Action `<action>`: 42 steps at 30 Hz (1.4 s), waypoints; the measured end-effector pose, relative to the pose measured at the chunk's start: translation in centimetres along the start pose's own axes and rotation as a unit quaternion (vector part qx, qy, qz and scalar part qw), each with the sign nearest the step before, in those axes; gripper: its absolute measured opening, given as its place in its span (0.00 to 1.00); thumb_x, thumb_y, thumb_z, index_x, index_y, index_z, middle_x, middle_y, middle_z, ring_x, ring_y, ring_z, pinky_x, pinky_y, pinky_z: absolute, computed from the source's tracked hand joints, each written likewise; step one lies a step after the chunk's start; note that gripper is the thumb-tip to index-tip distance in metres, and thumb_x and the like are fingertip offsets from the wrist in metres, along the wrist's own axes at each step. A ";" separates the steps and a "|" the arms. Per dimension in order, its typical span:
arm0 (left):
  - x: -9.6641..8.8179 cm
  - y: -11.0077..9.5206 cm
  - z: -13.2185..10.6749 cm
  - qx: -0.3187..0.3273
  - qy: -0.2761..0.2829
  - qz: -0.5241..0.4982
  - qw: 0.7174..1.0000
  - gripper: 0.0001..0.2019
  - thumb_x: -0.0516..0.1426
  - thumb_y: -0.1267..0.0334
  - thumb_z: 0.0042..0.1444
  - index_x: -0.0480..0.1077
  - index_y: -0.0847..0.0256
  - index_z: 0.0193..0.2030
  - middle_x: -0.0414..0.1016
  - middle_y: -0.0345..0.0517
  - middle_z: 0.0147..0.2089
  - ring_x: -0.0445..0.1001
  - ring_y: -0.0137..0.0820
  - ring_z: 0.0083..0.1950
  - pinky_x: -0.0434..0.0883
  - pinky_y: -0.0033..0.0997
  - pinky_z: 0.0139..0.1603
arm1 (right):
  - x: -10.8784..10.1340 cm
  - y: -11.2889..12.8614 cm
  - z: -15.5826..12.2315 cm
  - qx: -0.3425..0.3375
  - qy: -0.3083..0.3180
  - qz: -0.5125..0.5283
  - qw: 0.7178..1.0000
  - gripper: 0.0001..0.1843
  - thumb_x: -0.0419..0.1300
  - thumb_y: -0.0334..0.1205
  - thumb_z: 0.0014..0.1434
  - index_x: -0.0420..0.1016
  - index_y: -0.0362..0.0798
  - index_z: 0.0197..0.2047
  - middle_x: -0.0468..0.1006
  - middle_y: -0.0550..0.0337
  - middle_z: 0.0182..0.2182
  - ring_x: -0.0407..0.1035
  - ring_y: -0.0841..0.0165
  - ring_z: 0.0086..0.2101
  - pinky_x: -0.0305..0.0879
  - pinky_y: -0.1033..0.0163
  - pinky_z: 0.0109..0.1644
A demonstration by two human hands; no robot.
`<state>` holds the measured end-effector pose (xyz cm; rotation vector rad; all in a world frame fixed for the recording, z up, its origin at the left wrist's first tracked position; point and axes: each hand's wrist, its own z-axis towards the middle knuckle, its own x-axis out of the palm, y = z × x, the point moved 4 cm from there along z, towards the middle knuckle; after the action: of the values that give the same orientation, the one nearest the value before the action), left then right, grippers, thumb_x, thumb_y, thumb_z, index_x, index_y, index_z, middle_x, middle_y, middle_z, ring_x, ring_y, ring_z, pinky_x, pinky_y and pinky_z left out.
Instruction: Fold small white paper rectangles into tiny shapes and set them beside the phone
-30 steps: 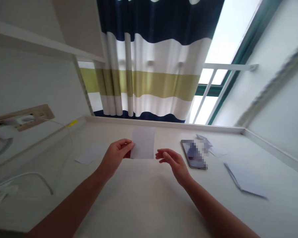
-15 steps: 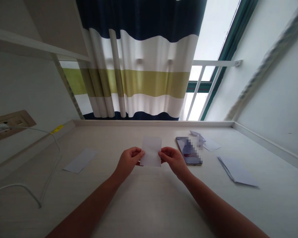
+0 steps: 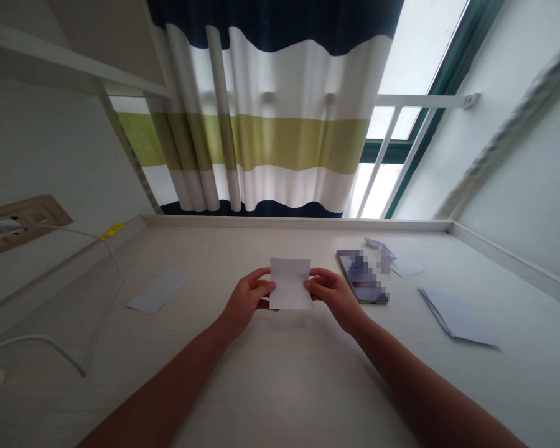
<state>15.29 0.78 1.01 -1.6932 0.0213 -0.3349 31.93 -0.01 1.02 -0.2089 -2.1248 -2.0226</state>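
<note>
A small rectangular sheet of white paper [image 3: 290, 285] is held up between my two hands, just above the pale desk [image 3: 280, 379]. My left hand [image 3: 248, 297] pinches its left edge, thumb in front and fingers behind. On the opposite edge, my right hand [image 3: 333, 295] grips it the same way. Parts of the fingers are hidden behind the paper. To the right of my right hand lies a smartphone [image 3: 361, 277], its screen partly pixelated. Off to the left, another flat piece of white paper [image 3: 155, 291] rests on the desk.
A stack of white paper [image 3: 460, 316] lies at the right. Behind the phone are a folded paper piece [image 3: 380, 247] and a flat scrap [image 3: 407, 265]. A white cable [image 3: 103, 311] runs from the wall socket [image 3: 25, 221] across the left side. A striped curtain [image 3: 270, 143] hangs beyond the desk.
The view has shifted slightly, so the desk items appear a little higher and farther right. Both hands still hold the paper, its top edge now tilted farther back. The fingers have shifted a little.
</note>
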 end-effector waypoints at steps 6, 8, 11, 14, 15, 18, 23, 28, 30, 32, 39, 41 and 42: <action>0.2 -0.2 -0.3 0.012 0.028 -0.012 0.999 0.09 0.56 0.65 0.44 0.73 0.66 0.32 0.71 0.45 0.31 0.70 0.29 0.30 0.73 0.30 0.28 | 0.2 0.3 -0.4 0.008 0.030 -0.011 0.999 0.06 0.61 0.38 0.42 0.75 0.46 0.27 0.73 0.63 0.25 0.65 0.73 0.27 0.62 0.65 0.32; 0.3 -0.2 -0.4 0.020 0.037 -0.007 0.999 0.10 0.55 0.64 0.46 0.74 0.67 0.32 0.71 0.46 0.32 0.70 0.30 0.31 0.74 0.32 0.29 | 0.2 0.4 -0.5 0.011 0.024 -0.022 0.999 0.06 0.59 0.38 0.44 0.75 0.46 0.27 0.72 0.63 0.24 0.64 0.74 0.26 0.62 0.65 0.32; 0.4 0.0 -0.3 0.032 0.034 0.028 0.999 0.11 0.57 0.60 0.45 0.73 0.66 0.33 0.70 0.43 0.29 0.69 0.28 0.30 0.74 0.31 0.28 | 0.2 0.3 -0.6 -0.005 0.015 -0.052 0.999 0.07 0.59 0.40 0.46 0.74 0.46 0.28 0.71 0.63 0.24 0.63 0.74 0.25 0.61 0.66 0.31; 0.4 0.2 -0.2 0.033 0.026 0.062 0.997 0.14 0.61 0.61 0.41 0.71 0.64 0.36 0.67 0.37 0.24 0.69 0.26 0.28 0.74 0.31 0.30 | 0.2 0.1 -0.5 -0.028 0.026 -0.090 0.995 0.10 0.63 0.40 0.43 0.74 0.46 0.31 0.70 0.63 0.28 0.65 0.74 0.27 0.61 0.66 0.31; 0.5 0.2 -0.2 0.032 0.026 0.066 0.997 0.16 0.61 0.62 0.41 0.70 0.63 0.38 0.66 0.36 0.23 0.69 0.26 0.28 0.74 0.31 0.31 | 0.2 0.0 -0.4 -0.036 0.031 -0.098 0.994 0.11 0.63 0.39 0.43 0.73 0.47 0.33 0.69 0.63 0.28 0.65 0.74 0.26 0.60 0.66 0.30; 0.6 0.0 -0.3 0.029 0.030 0.059 0.997 0.20 0.61 0.62 0.43 0.66 0.61 0.45 0.68 0.36 0.24 0.71 0.27 0.29 0.74 0.30 0.30 | 0.2 -0.1 -0.2 -0.060 0.036 -0.110 0.991 0.11 0.63 0.38 0.44 0.72 0.47 0.34 0.65 0.66 0.26 0.64 0.76 0.23 0.59 0.68 0.27; 0.9 0.4 -0.6 -0.018 0.062 0.034 0.997 0.30 0.61 0.62 0.43 0.57 0.60 0.54 0.72 0.41 0.29 0.74 0.30 0.28 0.73 0.33 0.32 | 0.3 0.0 -0.3 -0.078 0.037 -0.135 0.987 0.10 0.62 0.38 0.46 0.71 0.47 0.34 0.65 0.66 0.26 0.64 0.76 0.23 0.59 0.68 0.26; 1.0 0.7 -0.6 -0.021 0.059 0.044 0.997 0.29 0.62 0.65 0.42 0.59 0.62 0.52 0.74 0.42 0.29 0.74 0.29 0.27 0.73 0.32 0.33 | 0.4 0.1 -0.5 -0.087 0.041 -0.155 0.983 0.09 0.60 0.38 0.48 0.71 0.47 0.35 0.66 0.65 0.27 0.64 0.76 0.23 0.60 0.68 0.26; 0.9 0.7 -0.5 -0.017 0.053 0.045 0.997 0.29 0.63 0.66 0.41 0.59 0.62 0.51 0.74 0.43 0.29 0.74 0.29 0.27 0.73 0.33 0.33 | 0.4 0.1 -0.5 -0.090 0.041 -0.161 0.982 0.09 0.60 0.38 0.48 0.71 0.47 0.35 0.66 0.65 0.27 0.65 0.76 0.23 0.60 0.68 0.26; 0.9 0.6 -0.5 -0.014 0.050 0.045 0.998 0.29 0.63 0.66 0.40 0.60 0.63 0.51 0.74 0.42 0.29 0.74 0.29 0.27 0.73 0.33 0.33 | 0.4 0.1 -0.5 -0.092 0.040 -0.163 0.981 0.09 0.60 0.37 0.48 0.71 0.47 0.35 0.66 0.65 0.27 0.65 0.76 0.23 0.60 0.68 0.25; 0.9 0.6 -0.4 0.004 0.039 0.062 0.997 0.28 0.62 0.67 0.41 0.60 0.63 0.51 0.73 0.43 0.30 0.73 0.28 0.29 0.73 0.31 0.33 | 0.4 0.1 -0.4 -0.071 0.035 -0.145 0.986 0.14 0.61 0.38 0.47 0.69 0.48 0.39 0.67 0.66 0.26 0.66 0.76 0.23 0.64 0.68 0.26; 0.8 0.6 -0.4 0.014 0.032 0.071 0.997 0.28 0.62 0.67 0.41 0.60 0.63 0.51 0.73 0.43 0.30 0.73 0.29 0.30 0.73 0.31 0.33 | 0.4 0.0 -0.4 -0.036 0.034 -0.117 0.992 0.18 0.63 0.38 0.45 0.68 0.48 0.41 0.68 0.67 0.24 0.68 0.74 0.24 0.68 0.65 0.28; 0.7 0.6 -0.4 0.018 0.030 0.076 0.997 0.27 0.62 0.67 0.41 0.60 0.63 0.50 0.73 0.43 0.30 0.73 0.29 0.30 0.73 0.31 0.33 | 0.5 -0.1 -0.5 -0.018 0.038 -0.103 0.994 0.19 0.63 0.38 0.44 0.67 0.48 0.42 0.68 0.68 0.23 0.69 0.73 0.25 0.70 0.64 0.30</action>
<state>16.00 0.19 0.66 -1.6349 0.1856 -0.2704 31.49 -0.49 1.08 0.0865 -2.1412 -2.1437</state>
